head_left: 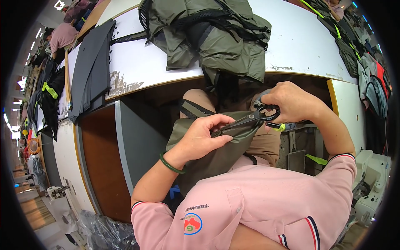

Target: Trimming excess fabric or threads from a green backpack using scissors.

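Cloth: an olive-green piece (216, 146) with a black webbing strap, held in the person's lap, below the front edge of the bench, between the two hands.
Scissors: black (254, 118), blades pointing left along the cloth's top edge, tips touching the cloth under the left thumb.
Left hand: (204, 137) pinched on the cloth's upper edge, thumb on top and fingers curled beneath; a green bangle (171, 165) sits on the wrist.
Right hand: (291, 102) clenched through the scissor handles, just right of the cloth, knuckles up.
Tag: a small yellow-green bit (282, 127) shows just below the right hand, by the scissor handles.
Shirt: pink (258, 204), with striped cuffs, filling the lower part of the view.
Bench: white top (300, 41) with a worn, chipped front edge, above the lap.
Pile: more olive-green cloth with black mesh and straps (212, 37) heaped on the bench, hanging over its front edge just above the hands.
Dark sheets: a stack of grey-black fabric (89, 66) on the bench's left end, well apart from the hands.
Machine: a white one (371, 187) at the lower right, beside the right elbow.
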The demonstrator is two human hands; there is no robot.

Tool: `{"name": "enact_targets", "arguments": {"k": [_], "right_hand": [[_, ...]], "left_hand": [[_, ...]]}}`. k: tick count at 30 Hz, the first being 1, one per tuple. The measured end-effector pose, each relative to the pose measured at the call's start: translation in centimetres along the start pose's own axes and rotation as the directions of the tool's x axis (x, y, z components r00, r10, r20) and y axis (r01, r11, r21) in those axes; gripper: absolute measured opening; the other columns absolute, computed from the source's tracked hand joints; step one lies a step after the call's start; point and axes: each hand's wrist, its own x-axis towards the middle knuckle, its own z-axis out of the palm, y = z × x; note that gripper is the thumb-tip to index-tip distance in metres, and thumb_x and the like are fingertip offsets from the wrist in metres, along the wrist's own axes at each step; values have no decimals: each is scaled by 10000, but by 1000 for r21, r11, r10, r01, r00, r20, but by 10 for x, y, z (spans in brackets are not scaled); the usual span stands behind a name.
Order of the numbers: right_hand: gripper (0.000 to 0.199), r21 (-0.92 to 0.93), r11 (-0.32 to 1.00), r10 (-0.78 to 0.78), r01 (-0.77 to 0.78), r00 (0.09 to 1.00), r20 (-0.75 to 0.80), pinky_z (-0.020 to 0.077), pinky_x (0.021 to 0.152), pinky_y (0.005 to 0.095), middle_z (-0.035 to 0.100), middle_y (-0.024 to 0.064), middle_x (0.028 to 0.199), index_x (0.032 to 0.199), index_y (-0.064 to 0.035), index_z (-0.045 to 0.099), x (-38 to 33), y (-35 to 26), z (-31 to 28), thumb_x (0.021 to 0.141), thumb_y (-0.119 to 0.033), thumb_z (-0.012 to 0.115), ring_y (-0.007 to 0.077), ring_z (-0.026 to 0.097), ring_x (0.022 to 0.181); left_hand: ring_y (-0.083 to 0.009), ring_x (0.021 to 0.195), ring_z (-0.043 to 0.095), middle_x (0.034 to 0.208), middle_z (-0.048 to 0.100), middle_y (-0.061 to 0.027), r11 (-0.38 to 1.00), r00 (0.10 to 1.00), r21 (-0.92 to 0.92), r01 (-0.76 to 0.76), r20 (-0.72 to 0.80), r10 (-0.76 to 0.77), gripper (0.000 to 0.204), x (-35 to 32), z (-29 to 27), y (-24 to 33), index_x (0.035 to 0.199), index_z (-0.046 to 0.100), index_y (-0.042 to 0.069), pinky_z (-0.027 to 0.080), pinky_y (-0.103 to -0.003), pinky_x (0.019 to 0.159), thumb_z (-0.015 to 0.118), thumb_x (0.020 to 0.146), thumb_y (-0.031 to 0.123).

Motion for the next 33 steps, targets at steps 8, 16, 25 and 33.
{"name": "enact_targets", "arguments": {"k": [8, 16, 25, 33], "right_hand": [[437, -46, 997, -62, 59, 997, -53, 477, 618, 436, 613, 115, 652, 744, -61, 594, 2, -2, 0, 676, -427, 823, 350, 624, 679], [443, 8, 1000, 9, -9, 1000, -28, 468, 592, 404, 629, 131, 703, 770, -40, 610, 0, 2, 3, 665, -404, 840, 344, 625, 680], [300, 589, 805, -27, 71, 996, -83, 418, 580, 341, 574, 157, 695, 823, 14, 567, 8, -11, 43, 745, -157, 801, 281, 480, 610], [242, 38, 995, -75, 96, 930, -360, 440, 675, 383, 537, 97, 678, 747, -69, 563, -23, 15, 30, 640, -159, 760, 316, 531, 671]], "left_hand": [[-37, 815, 546, 954, 651, 12, 999, 999, 36, -28, 21, 28, 370, 0, 1, 4, 1192, 614, -17, 459, -203, 733, 707, 836, 17], [-37, 810, 532, 921, 618, 24, 1000, 1000, -8, 0, -17, 0, 326, -1, 1, 0, 1111, 607, -4, 450, -202, 726, 731, 810, -1], [-190, 740, 553, 885, 591, -67, 700, 799, 600, -388, -160, 580, 250, -8, 6, -16, 798, 552, 56, 456, -294, 664, 725, 676, -76], [-208, 673, 546, 921, 589, -53, 96, 481, 900, -425, 135, 866, 203, -23, -4, -26, 746, 580, 72, 443, -358, 669, 667, 578, -1]]}}
